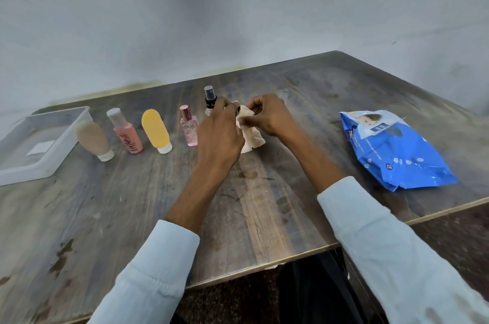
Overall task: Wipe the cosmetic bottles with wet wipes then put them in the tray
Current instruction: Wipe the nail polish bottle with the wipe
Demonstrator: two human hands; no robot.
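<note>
Wipe (251, 135): white, crumpled, at frame centre, held up between both hands; its lower end hangs down to, or just above, the counter (264, 204).

Left hand (221, 133): fingers curled, gripping the wipe's left side; a small dark item shows at the fingertips, likely a bottle being wiped, though it is too hidden to name.

Right hand (267, 114): thumb and fingers pinching the wipe's upper edge, knuckles toward the camera. Both forearms come up from the lower frame in pale sleeves.

Spray bottle (210, 100): clear body, black pump top, upright, just behind the left hand and partly covered by it.

Pink bottle (189, 126): clear pink glass with a rose cap, upright, just left of the left hand.

Yellow tube (156, 130): standing on its white cap, left of the pink bottle.

Coral bottle (127, 131): salmon body, pale clear cap, upright and leaning in this wide view, left of the yellow tube.

Beige tube (92, 139): standing on its white cap, leftmost in the row, just beside the tray.

Tray (53, 149): clear plastic, rectangular, at the left edge of the frame; inside it only a small white label on the floor.

Wipes pack (391, 149): blue soft pack lying flat at the right of the frame, well apart from the hands, white flap at its upper end.

Counter: dark, worn wood grain, stained at lower left; grey wall behind.
</note>
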